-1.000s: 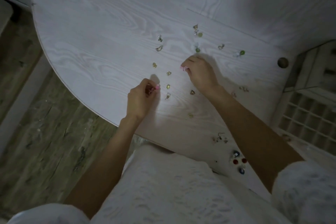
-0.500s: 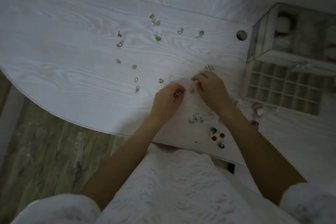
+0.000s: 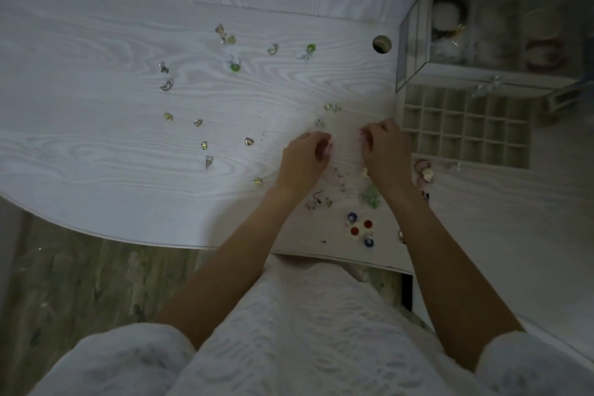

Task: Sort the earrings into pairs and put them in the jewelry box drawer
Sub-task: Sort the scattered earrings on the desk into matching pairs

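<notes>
Pinching one pink earring (image 3: 329, 145) in left hand (image 3: 303, 159), its match in right hand (image 3: 384, 151), beside drawer (image 3: 464, 125), likely for pairing.

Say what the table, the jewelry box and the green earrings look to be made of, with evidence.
Table: probably wood or laminate, matte white; grain lines show.
Jewelry box: clear glass or acrylic walls, since its contents show through; its drawer has a pale grid, material unclear.
Green earrings: translucent beads, glass or plastic, slightly glossy.
</notes>
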The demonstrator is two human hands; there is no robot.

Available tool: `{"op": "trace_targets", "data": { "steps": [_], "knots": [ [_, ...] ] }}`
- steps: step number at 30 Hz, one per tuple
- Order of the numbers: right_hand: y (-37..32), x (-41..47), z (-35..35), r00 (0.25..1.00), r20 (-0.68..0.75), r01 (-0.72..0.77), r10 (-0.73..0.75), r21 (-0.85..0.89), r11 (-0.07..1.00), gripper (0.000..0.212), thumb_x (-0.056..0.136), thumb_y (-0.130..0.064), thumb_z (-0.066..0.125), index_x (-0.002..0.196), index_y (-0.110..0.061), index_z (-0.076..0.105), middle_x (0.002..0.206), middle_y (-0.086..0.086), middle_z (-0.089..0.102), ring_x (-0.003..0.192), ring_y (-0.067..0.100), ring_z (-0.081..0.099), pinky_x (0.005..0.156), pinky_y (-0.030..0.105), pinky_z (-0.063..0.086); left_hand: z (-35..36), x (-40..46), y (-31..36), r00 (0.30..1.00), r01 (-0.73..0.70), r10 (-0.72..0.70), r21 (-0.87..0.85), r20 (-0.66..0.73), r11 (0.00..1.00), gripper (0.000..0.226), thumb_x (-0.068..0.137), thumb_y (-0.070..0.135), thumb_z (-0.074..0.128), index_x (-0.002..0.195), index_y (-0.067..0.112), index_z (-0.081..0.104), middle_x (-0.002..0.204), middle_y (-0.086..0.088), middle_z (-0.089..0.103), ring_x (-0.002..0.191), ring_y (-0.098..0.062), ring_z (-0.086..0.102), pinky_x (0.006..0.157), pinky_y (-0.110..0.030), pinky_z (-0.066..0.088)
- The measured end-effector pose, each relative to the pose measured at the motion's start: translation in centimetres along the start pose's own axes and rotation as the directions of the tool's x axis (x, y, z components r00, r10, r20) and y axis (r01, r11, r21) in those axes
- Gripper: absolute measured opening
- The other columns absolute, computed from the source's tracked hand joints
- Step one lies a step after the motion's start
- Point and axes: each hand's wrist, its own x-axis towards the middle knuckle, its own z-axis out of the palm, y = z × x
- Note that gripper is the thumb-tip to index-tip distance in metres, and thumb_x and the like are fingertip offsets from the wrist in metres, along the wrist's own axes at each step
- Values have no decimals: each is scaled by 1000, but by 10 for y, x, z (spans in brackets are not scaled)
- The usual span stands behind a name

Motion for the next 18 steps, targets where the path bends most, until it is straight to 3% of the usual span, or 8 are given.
{"op": "trace_targets", "data": {
  "steps": [4,9,13,18],
  "knots": [
    [2,-5,0,1000,-3,-3,3,-22,1000,20,88,-2,52,104,2,63,102,23,57,93,37,55,78,38,42,11,6,13,999,-36,36,-20,18,999,34,83,6,60,118,7,60,111,-13,67,98,-25,63,91,-35,50],
    [1,-2,-3,1000,25,5,-3,-50,999,38,78,12,51,113,1,58,112,23,56,102,38,51,81,26,27,20,16,26,997,-80,80,-23,-1,997,30,87,8,58,117,8,60,111,-12,65,92,-24,64,86,-38,52],
    [-1,0,-4,997,71,-23,24,-25,999,41,80,11,49,120,1,55,114,22,53,105,36,48,84,26,29,15,22,20,993,-113,114,99,-1,989,33,82,6,65,114,6,59,115,-13,55,90,-26,60,80,-33,50],
    [-8,-1,-8,983,121,-150,137,104,983,42,82,3,53,124,-2,53,118,20,50,105,29,50,84,20,33,18,24,21,997,-72,69,116,30,991,24,85,15,63,108,7,62,104,-14,61,89,-26,60,81,-34,45]
  ]
}}
